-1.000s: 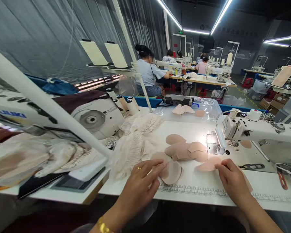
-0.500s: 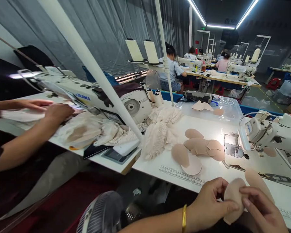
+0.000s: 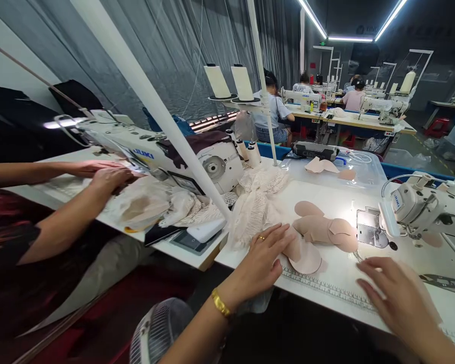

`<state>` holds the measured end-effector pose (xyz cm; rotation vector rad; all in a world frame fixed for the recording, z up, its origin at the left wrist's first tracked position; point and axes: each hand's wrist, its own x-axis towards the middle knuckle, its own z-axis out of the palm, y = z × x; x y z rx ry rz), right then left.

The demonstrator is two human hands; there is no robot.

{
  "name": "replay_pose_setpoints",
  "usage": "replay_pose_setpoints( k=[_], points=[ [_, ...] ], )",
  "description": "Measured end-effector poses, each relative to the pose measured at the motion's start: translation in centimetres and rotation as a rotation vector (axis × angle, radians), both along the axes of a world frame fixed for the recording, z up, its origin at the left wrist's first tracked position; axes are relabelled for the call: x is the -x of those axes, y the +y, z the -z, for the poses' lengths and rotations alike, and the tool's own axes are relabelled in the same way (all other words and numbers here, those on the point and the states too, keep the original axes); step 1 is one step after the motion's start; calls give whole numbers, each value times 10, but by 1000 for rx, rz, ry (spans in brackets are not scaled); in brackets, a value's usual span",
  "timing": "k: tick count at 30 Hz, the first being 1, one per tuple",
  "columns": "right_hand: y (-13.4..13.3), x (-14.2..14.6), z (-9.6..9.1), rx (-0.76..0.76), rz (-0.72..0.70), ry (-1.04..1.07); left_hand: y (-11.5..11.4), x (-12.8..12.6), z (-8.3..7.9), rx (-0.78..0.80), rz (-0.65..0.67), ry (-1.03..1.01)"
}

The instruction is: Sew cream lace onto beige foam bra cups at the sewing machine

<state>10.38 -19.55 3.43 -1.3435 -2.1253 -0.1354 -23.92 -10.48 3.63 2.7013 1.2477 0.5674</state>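
My left hand (image 3: 265, 255), with a ring and a gold bracelet, reaches flat over the beige bra cup pads (image 3: 306, 260) near the table's front edge. Its fingertips lie on or just over one pad and partly cover it; the fingers are spread. Behind it, several more pads (image 3: 316, 227) overlap beside the sewing machine's needle plate (image 3: 372, 236). My right hand (image 3: 394, 290) hangs over the table's front edge with fingers apart, and nothing shows between them. Another beige pad (image 3: 426, 290) lies partly hidden behind it.
A sewing machine (image 3: 428, 207) stands at the right, its lamp lit. Cream lace fabric (image 3: 256, 202) is piled left of the pads. A white pole (image 3: 163, 116) crosses the left side. A co-worker's hands (image 3: 111, 174) are at another machine. A fan (image 3: 157, 328) stands below.
My hands have let go of the beige pad they held together. The left has moved left onto the pads on the table; the right has opened near the front edge.
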Motion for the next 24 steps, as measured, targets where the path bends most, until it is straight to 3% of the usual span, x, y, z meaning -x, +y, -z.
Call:
replay_pose_setpoints(
  k=[3,5,8,13,15,18,21,24],
  points=[
    [22,76,8,-52,-229,-86,7,-1,8,11,-1,-30],
    [36,100,17,-74,-292,-116,10,-1,15,22,15,-54],
    [46,90,18,70,-335,-17,10,3,21,32,23,-102],
    [36,39,-20,669,-268,385,-4,-9,2,91,91,-328],
    [34,33,-31,822,-244,505,-9,-25,-9,253,168,-434],
    [35,34,-29,914,-194,713,-11,-54,-16,658,228,-534],
    [33,32,-17,903,-42,896,-7,-71,-9,1006,142,-731],
    [26,27,-12,865,62,946,-5,-73,0,1193,25,-915]
  ],
)
